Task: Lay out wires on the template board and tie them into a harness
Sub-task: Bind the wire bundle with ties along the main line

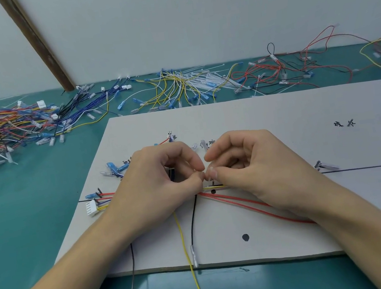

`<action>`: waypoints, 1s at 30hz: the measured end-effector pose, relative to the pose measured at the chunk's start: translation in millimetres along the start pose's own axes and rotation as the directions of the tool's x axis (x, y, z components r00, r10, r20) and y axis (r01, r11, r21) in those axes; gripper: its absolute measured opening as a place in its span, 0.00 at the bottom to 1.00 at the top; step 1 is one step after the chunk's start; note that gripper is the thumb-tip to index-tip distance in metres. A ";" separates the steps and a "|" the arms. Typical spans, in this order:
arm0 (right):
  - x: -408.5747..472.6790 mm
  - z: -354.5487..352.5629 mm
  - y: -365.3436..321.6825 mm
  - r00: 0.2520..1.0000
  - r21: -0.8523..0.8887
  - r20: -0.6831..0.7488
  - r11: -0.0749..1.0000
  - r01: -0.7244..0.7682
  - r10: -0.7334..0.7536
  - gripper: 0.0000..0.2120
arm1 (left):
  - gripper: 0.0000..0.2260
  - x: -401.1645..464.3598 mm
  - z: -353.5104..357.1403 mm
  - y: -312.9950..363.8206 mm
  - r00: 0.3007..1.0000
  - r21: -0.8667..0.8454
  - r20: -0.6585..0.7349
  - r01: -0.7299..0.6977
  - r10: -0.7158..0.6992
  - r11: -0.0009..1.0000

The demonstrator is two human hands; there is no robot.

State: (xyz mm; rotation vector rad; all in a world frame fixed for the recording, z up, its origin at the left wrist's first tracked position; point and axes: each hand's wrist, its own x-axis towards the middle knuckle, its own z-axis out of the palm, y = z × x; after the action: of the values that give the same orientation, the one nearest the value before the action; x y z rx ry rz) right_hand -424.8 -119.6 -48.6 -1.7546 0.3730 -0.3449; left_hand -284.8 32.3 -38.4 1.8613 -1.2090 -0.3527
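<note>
both hands are down on the white template board [267, 118], meeting at its middle; the left hand [158, 181] has its fingers curled and its thumb and forefinger pinched together right over the bundle of wires [212, 187] that runs along the drawn black line, and the right hand [249, 162] mirrors it, fingertips pinched tight against the left ones at the same spot, though what tiny thing sits between them is too small to tell. from under the hands two red wires [242, 201] slant off toward the right forearm, a yellow wire [188, 256] drops off the near edge of the board, and a black wire [191, 225] ends in a clear sleeve near that edge. at the left end of the bundle sits a white connector [92, 207], with blue terminals [114, 168] lying just above it. the board rests on a teal table [34, 217]; along the far side lie loose heaps of coloured wires [3, 125], yellow leads mixed with white cable ties [199, 81], and red and black wires [284, 68] to the right
</note>
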 end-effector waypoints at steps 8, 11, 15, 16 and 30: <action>0.4 -3.7 -4.2 0.999 0.039 0.025 0.998 -0.043 0.042 0.14 | 0.08 0.8 -0.6 2.0 0.998 -0.022 0.013 0.060 -0.060 0.998; 0.3 -3.3 -5.0 0.999 0.033 0.026 0.998 -0.048 0.047 0.13 | 0.08 0.9 -0.6 2.9 0.997 -0.034 0.019 0.072 -0.071 0.997; 0.2 -1.9 -5.3 0.998 0.031 0.001 0.998 -0.057 0.057 0.13 | 0.05 0.2 -1.2 3.1 0.997 -0.047 0.018 0.070 -0.069 0.996; 0.2 -1.5 -5.4 0.998 0.029 -0.004 0.998 -0.059 0.059 0.13 | 0.05 0.2 -1.4 2.7 0.998 -0.046 0.017 0.069 -0.068 0.997; 1.8 -2.2 -4.5 0.998 -0.021 0.009 0.998 -0.062 0.062 0.12 | 0.02 1.0 -0.7 0.6 0.998 -0.068 0.032 0.053 -0.051 0.996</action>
State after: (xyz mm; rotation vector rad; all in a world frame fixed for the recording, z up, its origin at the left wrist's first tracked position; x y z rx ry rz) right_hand -423.8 -121.4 -43.7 -1.7606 0.4243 -0.2884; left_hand -284.3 31.6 -37.2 1.8369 -1.1557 -0.4472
